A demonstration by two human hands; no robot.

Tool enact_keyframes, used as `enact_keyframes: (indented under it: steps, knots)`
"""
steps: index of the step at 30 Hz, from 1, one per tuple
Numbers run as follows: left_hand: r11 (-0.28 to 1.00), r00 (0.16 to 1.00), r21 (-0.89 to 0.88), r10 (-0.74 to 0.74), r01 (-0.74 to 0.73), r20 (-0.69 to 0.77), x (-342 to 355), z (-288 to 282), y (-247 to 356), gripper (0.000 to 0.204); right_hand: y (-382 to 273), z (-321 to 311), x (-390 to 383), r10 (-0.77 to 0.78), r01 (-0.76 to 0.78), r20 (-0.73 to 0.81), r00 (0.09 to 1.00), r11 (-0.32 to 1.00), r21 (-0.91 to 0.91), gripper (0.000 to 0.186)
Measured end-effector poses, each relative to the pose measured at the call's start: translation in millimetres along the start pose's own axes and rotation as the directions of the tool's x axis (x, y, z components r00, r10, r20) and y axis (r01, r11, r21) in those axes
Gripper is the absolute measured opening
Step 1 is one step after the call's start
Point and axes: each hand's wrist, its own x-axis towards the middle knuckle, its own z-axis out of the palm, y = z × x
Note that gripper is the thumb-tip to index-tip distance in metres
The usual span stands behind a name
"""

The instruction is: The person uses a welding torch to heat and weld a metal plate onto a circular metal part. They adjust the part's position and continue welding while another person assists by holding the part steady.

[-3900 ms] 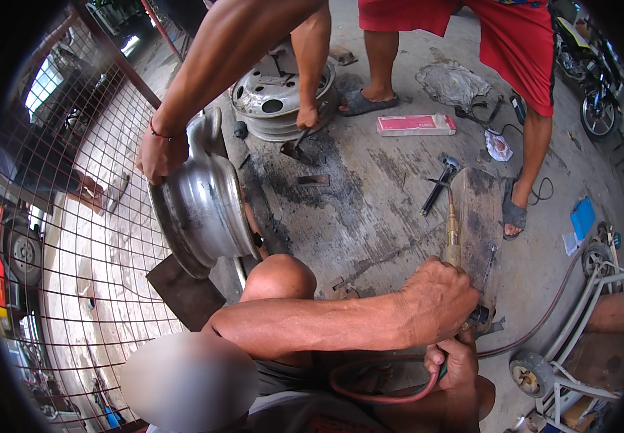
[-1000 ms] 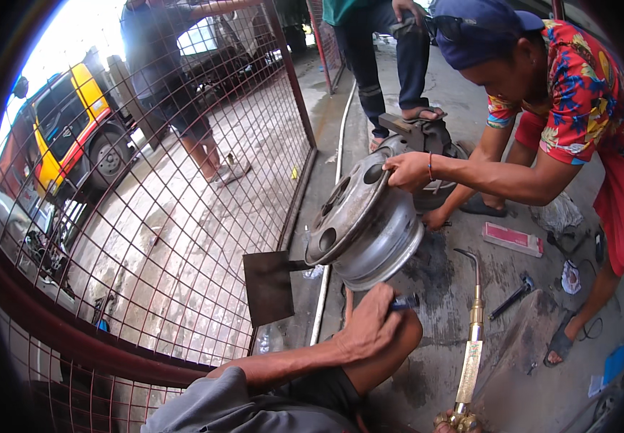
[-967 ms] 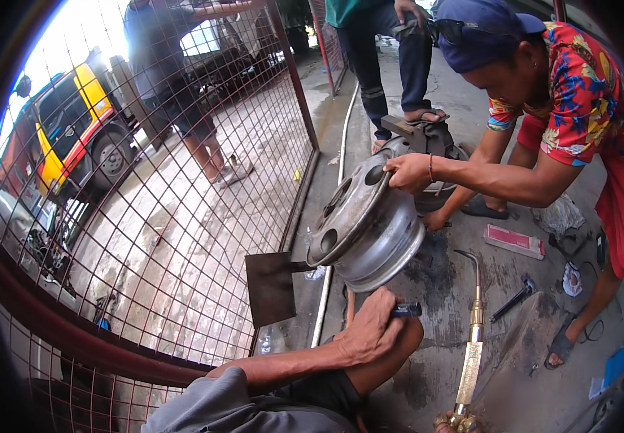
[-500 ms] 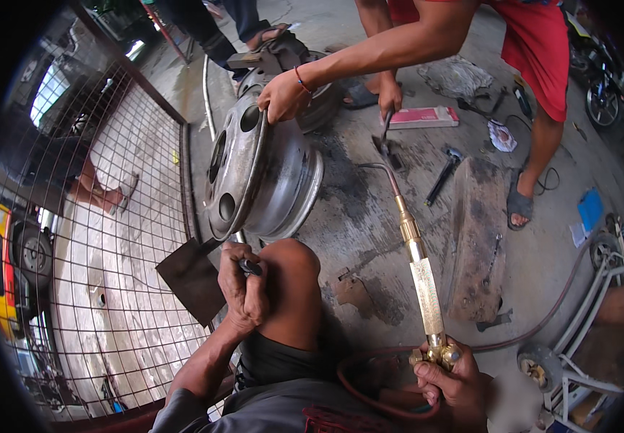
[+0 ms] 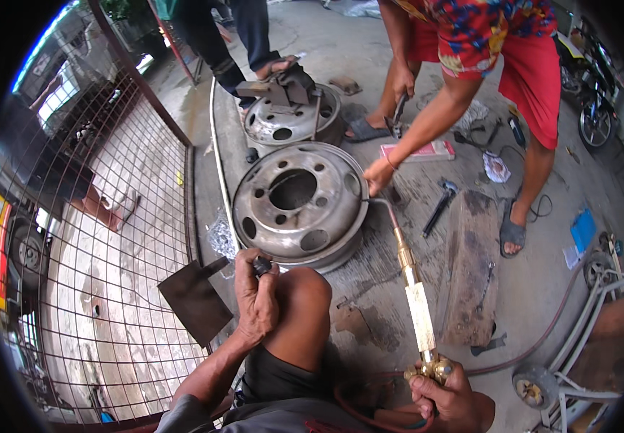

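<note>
My right hand [image 5: 443, 393] is closed round the valve end of a brass gas torch [image 5: 420, 314]. The torch's bent tip reaches the right edge of a steel wheel rim [image 5: 333, 206], with no flame that I can make out. Resting by my raised knee, my left hand [image 5: 255, 303] is closed on a short black cylindrical thing [image 5: 262, 265] whose kind I cannot tell. A co-worker's hand [image 5: 378, 175] is at the rim's right edge, close to the torch tip. The co-worker's other hand [image 5: 401, 78] holds a dark metal tool [image 5: 398, 115].
Behind the rim lies a second rim [image 5: 261, 128], a vise [image 5: 288, 86] on top under another person's foot. A wire fence [image 5: 120, 238] with a dark plate [image 5: 196, 299] runs along the left. At right are a hammer [image 5: 438, 209], a wooden block [image 5: 470, 267] and a hose [image 5: 521, 363].
The near rim has gone from standing tilted on edge to lying with its face up. The co-worker's hand has left its upper edge, and the other has lifted the dark tool off the ground.
</note>
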Motion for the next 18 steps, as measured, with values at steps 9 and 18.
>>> enact_keyframes:
  steps: [9, 18]
  knots:
    - [0.904, 0.883, 0.054, -0.425, 0.423, 0.199, 67, 8, -40, 0.026, -2, 12, 6, -0.023, 0.024, 0.143, 0.99, 1.0, -0.005, 0.022]
    - [0.926, 0.898, 0.026, -0.371, 0.376, 0.236, 100, 50, -63, 0.021, -7, 21, 5, -0.079, 0.081, 0.108, 0.991, 0.997, -0.01, 0.031]
